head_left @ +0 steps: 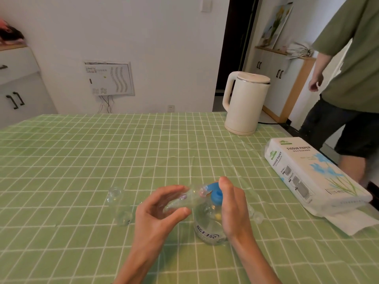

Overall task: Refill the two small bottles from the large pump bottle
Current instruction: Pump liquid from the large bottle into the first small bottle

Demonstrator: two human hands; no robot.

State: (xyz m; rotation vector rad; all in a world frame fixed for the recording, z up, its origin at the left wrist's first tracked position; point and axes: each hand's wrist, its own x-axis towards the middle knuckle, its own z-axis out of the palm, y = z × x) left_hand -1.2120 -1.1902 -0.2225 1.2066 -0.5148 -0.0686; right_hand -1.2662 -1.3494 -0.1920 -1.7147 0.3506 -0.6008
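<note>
Both my hands sit nearest in the head view. My left hand (164, 210) grasps one small bottle (184, 198) between thumb and fingers. It is tipped almost flat, with its open mouth up against the blue pump head (215, 191); I cannot tell whether the spout is inside the neck. My right hand (231, 206) is curled over that pump head, atop the large pump bottle (207, 228), which stands upright on the green checked table (82, 160).

I judge this to be the first fill. I would drop the small bottle's base below its neck, seat the mouth squarely on the spout, and press in slow, short strokes while bearing straight down so the big bottle cannot tip.

The second small bottle (121, 208) stands uncapped just left of my left hand and would be easily knocked. Open cloth stretches ahead and to the left. The tissue pack (311, 177) and kettle (246, 105) lie well apart on the right, with a person (352, 68) beyond that edge.
</note>
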